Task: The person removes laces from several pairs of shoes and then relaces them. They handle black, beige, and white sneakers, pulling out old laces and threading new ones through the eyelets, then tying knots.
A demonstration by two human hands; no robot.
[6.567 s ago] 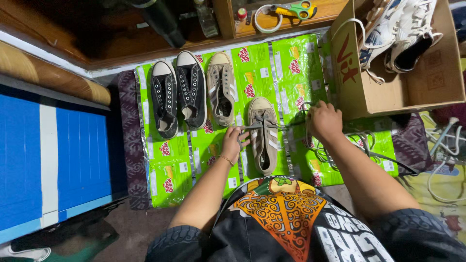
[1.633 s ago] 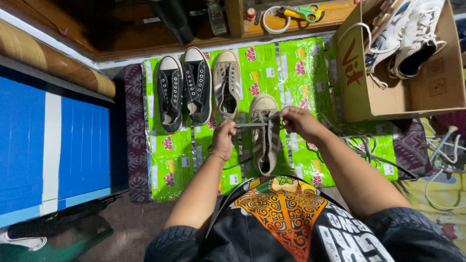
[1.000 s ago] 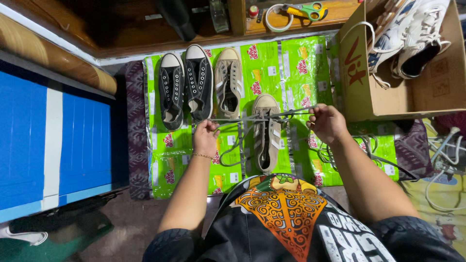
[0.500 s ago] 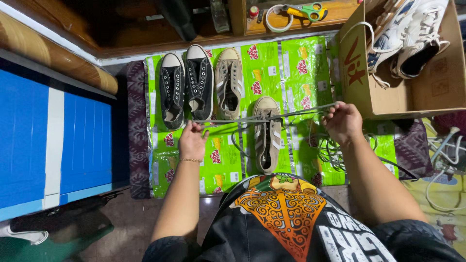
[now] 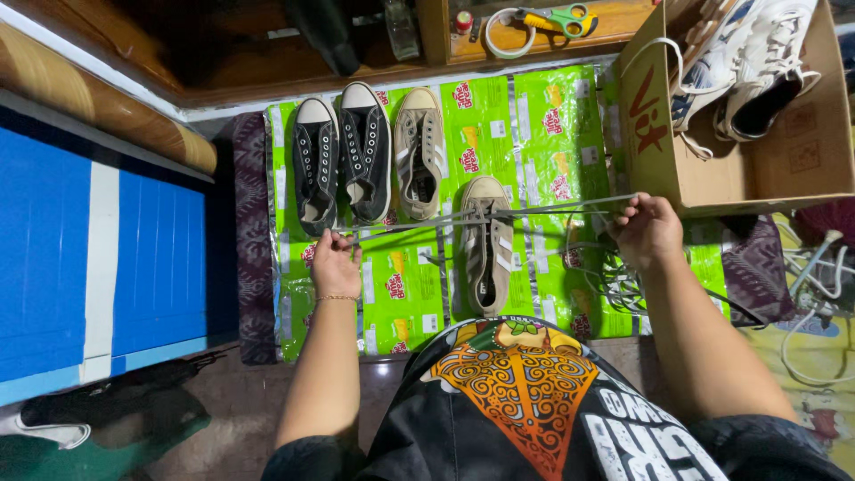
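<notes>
Left hand (image 5: 335, 264), right hand (image 5: 648, 232) — grey lace (image 5: 534, 209) taut across tan sneaker (image 5: 482, 247).

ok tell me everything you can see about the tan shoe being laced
The tan shoe is a low-top sneaker, suede-like, with pale side stripes and a lighter rubber toe cap. It lies sole-down on the green foil mat, toe pointing away from the person, set apart from its mate. A grey lace runs through its front eyelets, pulled taut sideways by the left hand and the right hand.
</notes>
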